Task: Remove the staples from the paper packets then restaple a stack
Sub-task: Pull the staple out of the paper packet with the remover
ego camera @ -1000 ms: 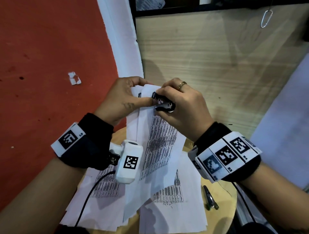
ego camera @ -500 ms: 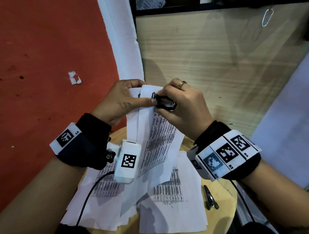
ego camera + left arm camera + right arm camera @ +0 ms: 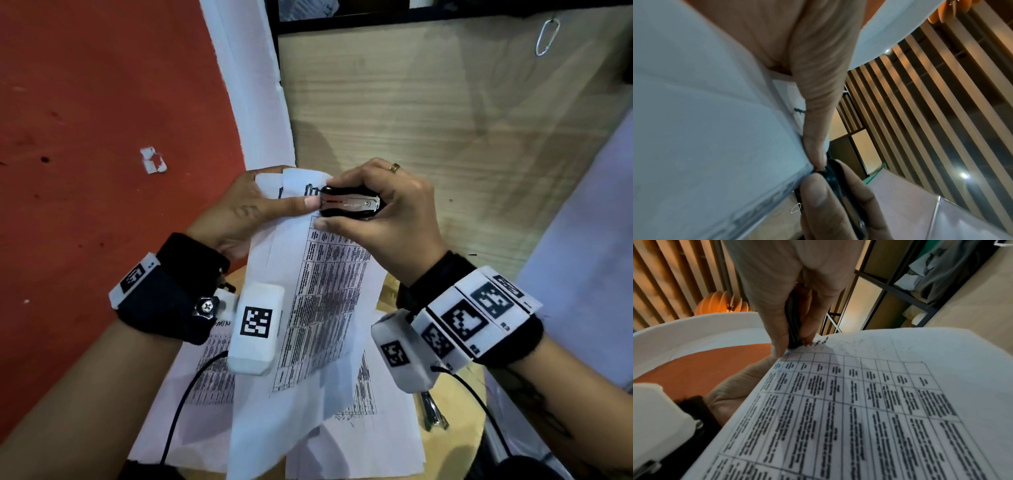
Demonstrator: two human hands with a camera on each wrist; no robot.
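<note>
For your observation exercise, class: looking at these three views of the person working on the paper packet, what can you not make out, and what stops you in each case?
- The staple: in the head view the left hand thumb and the staple remover cover that corner.
- The remover's jaws: the right hand fingers hide them in the right wrist view.
- The packet text: too small, blurred.
- The metal tool on the table: the wrist camera partly hides it.

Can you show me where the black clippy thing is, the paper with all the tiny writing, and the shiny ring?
Black-and-silver staple remover (image 3: pixel 349 205), head view, on its silver middle strip.
White printed paper packet (image 3: pixel 325 291), head view, on the table of text.
Gold finger ring (image 3: pixel 395 167), head view, on the band.
</note>
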